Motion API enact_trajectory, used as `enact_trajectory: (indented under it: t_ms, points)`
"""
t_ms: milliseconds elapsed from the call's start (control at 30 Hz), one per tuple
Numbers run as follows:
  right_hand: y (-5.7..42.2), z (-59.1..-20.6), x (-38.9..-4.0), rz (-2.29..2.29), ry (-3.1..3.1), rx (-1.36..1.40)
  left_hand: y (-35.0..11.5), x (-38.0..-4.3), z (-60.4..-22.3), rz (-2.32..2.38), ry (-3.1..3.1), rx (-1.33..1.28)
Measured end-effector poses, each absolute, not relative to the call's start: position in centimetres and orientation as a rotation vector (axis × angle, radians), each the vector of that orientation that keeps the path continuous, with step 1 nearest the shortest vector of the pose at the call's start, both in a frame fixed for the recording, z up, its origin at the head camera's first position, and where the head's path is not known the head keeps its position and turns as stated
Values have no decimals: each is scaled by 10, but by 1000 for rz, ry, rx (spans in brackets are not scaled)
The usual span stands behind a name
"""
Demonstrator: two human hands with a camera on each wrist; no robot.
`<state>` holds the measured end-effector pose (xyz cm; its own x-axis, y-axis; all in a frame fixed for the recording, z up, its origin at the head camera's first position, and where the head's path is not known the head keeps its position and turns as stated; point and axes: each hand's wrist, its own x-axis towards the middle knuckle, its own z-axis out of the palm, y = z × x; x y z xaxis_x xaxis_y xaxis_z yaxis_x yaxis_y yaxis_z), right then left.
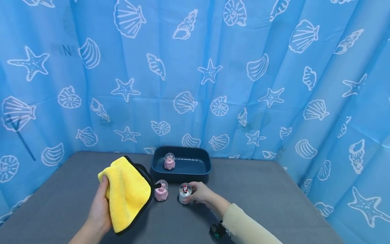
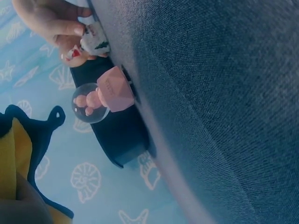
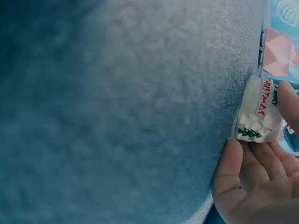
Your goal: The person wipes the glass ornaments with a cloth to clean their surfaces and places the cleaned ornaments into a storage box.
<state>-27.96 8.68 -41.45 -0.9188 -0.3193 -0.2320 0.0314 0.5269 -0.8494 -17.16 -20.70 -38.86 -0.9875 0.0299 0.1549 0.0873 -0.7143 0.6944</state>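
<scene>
My left hand (image 1: 102, 208) grips a yellow cloth (image 1: 128, 193) with a black border and a small hanging loop, held up over the left of the table. In my right hand (image 1: 202, 194) is a small snow globe (image 1: 185, 193) with a white base and a red-and-white figure inside; fingers and thumb hold it around the side. Its base (image 3: 259, 109) carries red lettering and a green tree in the right wrist view. Left of it stands a pink-based snow globe (image 1: 161, 191), partly overlapped by the cloth's loop in the head view.
Behind the globes sits a dark blue rectangular dish (image 1: 195, 174), with another pink snow globe (image 1: 169, 162) at its left end. A grey cloth covers the table (image 1: 250, 189). A blue shell-patterned curtain (image 1: 195, 84) hangs at the back and sides.
</scene>
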Motion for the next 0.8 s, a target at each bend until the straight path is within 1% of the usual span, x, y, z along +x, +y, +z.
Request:
enact_trajectory:
  t_ms: [333, 433, 600, 800]
  points:
    - [88, -411, -282, -1390, 2351, -139, -205, -173, -390, -2878, -1166, -213]
    - [89, -408, -281, -1439, 2333, -145, -202, -174, -390, -2868, -1175, -204]
    - [91, -395, -277, -1542, 2240, -206, -201, -175, -390, -2870, -1174, -187]
    - [90, -375, -272, -1612, 2143, -213, -200, -176, -389, -2843, -1203, -184]
